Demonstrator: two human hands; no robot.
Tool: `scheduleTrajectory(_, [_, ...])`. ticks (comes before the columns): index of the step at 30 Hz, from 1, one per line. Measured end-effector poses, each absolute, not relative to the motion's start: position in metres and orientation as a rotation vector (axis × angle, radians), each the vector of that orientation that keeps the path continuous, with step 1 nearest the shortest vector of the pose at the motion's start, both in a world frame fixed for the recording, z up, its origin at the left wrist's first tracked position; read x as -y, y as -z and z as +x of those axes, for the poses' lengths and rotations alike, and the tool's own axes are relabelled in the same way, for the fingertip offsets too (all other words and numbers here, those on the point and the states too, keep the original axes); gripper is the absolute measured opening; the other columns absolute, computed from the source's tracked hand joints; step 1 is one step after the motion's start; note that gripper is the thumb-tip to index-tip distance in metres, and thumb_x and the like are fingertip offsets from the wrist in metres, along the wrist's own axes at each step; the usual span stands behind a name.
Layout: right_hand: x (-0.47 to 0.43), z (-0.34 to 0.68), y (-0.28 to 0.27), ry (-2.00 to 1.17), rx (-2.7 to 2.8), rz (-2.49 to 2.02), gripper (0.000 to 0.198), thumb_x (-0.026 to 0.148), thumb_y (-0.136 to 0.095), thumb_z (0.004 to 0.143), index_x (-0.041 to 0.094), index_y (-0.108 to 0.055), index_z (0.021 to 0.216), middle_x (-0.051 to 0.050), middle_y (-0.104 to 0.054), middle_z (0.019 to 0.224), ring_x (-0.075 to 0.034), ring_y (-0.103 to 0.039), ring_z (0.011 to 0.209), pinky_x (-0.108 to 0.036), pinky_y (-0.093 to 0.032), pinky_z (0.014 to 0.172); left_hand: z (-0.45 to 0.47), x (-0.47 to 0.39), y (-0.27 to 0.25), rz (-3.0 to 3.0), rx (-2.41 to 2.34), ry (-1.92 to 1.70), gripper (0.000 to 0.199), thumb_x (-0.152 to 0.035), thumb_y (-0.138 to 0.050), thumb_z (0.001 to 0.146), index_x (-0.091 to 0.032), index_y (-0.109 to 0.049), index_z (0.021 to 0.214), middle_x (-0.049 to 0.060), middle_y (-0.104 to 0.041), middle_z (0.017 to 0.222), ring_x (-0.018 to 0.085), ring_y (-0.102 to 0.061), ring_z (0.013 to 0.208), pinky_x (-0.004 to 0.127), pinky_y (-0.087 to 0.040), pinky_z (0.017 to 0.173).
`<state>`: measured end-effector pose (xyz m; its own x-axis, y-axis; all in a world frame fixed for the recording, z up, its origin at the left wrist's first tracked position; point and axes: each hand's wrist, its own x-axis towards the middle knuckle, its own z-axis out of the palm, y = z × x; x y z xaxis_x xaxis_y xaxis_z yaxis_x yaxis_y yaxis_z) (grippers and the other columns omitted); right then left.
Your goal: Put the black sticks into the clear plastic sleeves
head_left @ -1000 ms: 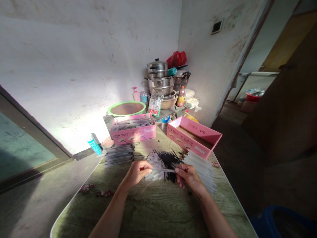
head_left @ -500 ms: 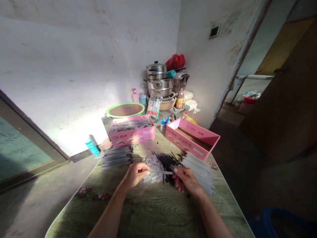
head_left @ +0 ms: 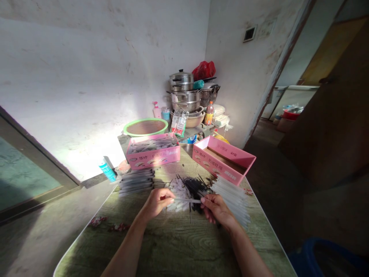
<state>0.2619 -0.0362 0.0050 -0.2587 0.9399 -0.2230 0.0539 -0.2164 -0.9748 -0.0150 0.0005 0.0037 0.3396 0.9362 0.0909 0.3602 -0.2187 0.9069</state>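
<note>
My left hand [head_left: 159, 201] pinches one end of a thin translucent tube like a pen barrel [head_left: 187, 200], held level above the table. At the tube's other end, the thumb and fingers of my right hand [head_left: 215, 207] are closed on it. Behind the tube lie a heap of short whitish pieces [head_left: 176, 188] and a pile of thin black sticks [head_left: 195, 185], whose kind I cannot make out. Beside my right hand is a stack of clear tubes [head_left: 232, 198]. Darker filled tubes [head_left: 137, 181] lie in a row beyond my left hand.
On the wood-patterned table [head_left: 178, 250], a pink box [head_left: 154, 157] full of tubes stands at the back left, another pink box [head_left: 221, 163] at the back right. Behind are a green-rimmed tray [head_left: 145, 127] and stacked pots [head_left: 186, 96]. A white-and-blue bottle [head_left: 107, 171] stands left.
Both hands stay almost in place with the tube between them. The right fingertips have moved very slightly left along it. The view has shifted a little.
</note>
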Motion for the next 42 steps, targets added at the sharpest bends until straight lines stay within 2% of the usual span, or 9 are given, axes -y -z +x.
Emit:
scheduleTrajectory(5, [0.035,0.264,-0.002,-1.591,1.269,-1.190,0.043,0.058,-0.067,0.072,0.017,-0.055,0.076,0.003,-0.062,0.051,-0.009,-0.052,0.036,-0.018,-0.035,0.034,-0.015,-0.001,-0.003,1.751,-1.185,-0.861,0.014,-0.031,-0.066,0.073,-0.019,-0.073,0.077,0.002,-0.066,0.063,0.016,-0.054,0.055,0.027,-0.039,0.053])
scheduleTrajectory(9, [0.035,0.264,-0.003,-1.616,1.291,-1.216,0.047,0.063,-0.056,0.080,0.016,-0.057,0.074,0.004,-0.057,0.044,-0.009,-0.047,0.031,-0.018,-0.030,0.030,-0.016,-0.002,-0.001,1.750,-1.184,-0.884,0.015,-0.030,-0.066,0.073,-0.018,-0.074,0.077,0.003,-0.067,0.062,0.016,-0.053,0.054,0.027,-0.038,0.052])
scheduleTrajectory(15, [0.035,0.264,-0.008,-1.586,1.267,-1.201,0.044,0.054,-0.075,0.065,0.017,-0.056,0.079,0.004,-0.062,0.052,-0.009,-0.053,0.038,-0.019,-0.036,0.036,-0.017,-0.002,0.001,1.766,-1.158,-0.878,0.015,-0.030,-0.065,0.075,-0.018,-0.073,0.078,0.003,-0.068,0.065,0.016,-0.054,0.056,0.027,-0.038,0.053])
scheduleTrajectory(20, [0.036,0.262,-0.006,-1.611,1.307,-1.264,0.051,0.068,-0.056,0.076,0.017,-0.056,0.072,0.004,-0.057,0.045,-0.008,-0.046,0.031,-0.018,-0.031,0.032,-0.016,-0.001,-0.002,1.759,-1.151,-0.858,0.015,-0.031,-0.065,0.076,-0.018,-0.072,0.077,0.002,-0.065,0.062,0.015,-0.053,0.055,0.027,-0.038,0.053])
scheduleTrajectory(24, [0.035,0.266,-0.005,-1.554,1.291,-1.261,0.042,0.057,-0.070,0.070,0.018,-0.054,0.073,0.005,-0.057,0.046,-0.008,-0.047,0.033,-0.018,-0.031,0.033,-0.018,-0.001,0.000,1.754,-1.167,-0.844,0.014,-0.031,-0.064,0.076,-0.019,-0.072,0.078,0.002,-0.065,0.063,0.016,-0.054,0.056,0.027,-0.039,0.053])
scheduleTrajectory(27, [0.033,0.273,-0.007,-1.444,1.231,-1.238,0.037,0.050,-0.073,0.070,0.018,-0.055,0.072,0.004,-0.058,0.049,-0.009,-0.049,0.036,-0.020,-0.033,0.035,-0.020,-0.004,0.004,1.750,-1.190,-0.887,0.014,-0.029,-0.064,0.075,-0.018,-0.073,0.078,0.002,-0.064,0.062,0.015,-0.053,0.055,0.027,-0.038,0.053])
scheduleTrajectory(33, [0.029,0.289,-0.016,-0.963,1.161,-1.265,0.039,0.051,-0.060,0.083,0.020,-0.052,0.059,0.000,-0.053,0.048,-0.012,-0.045,0.040,-0.026,-0.033,0.040,-0.021,-0.007,0.003,1.710,-1.299,-1.046,0.013,-0.028,-0.064,0.073,-0.018,-0.071,0.077,0.000,-0.057,0.055,0.013,-0.049,0.050,0.025,-0.036,0.049])
scheduleTrajectory(39, [0.028,0.293,-0.012,-0.693,1.318,-1.445,0.031,0.048,-0.055,0.085,0.019,-0.065,0.077,-0.003,-0.059,0.055,-0.019,-0.053,0.049,-0.031,-0.041,0.049,-0.018,-0.006,-0.004,1.691,-1.358,-1.081,0.014,-0.028,-0.062,0.072,-0.017,-0.071,0.075,-0.002,-0.055,0.053,0.012,-0.047,0.048,0.022,-0.035,0.046])
scheduleTrajectory(42, [0.027,0.289,-0.007,-0.594,1.511,-1.562,0.026,0.042,-0.056,0.084,0.020,-0.070,0.083,-0.007,-0.069,0.067,-0.024,-0.062,0.062,-0.033,-0.045,0.060,-0.019,-0.006,-0.003,1.694,-1.369,-1.081,0.015,-0.029,-0.061,0.073,-0.017,-0.070,0.076,-0.002,-0.057,0.053,0.011,-0.048,0.048,0.021,-0.035,0.046])
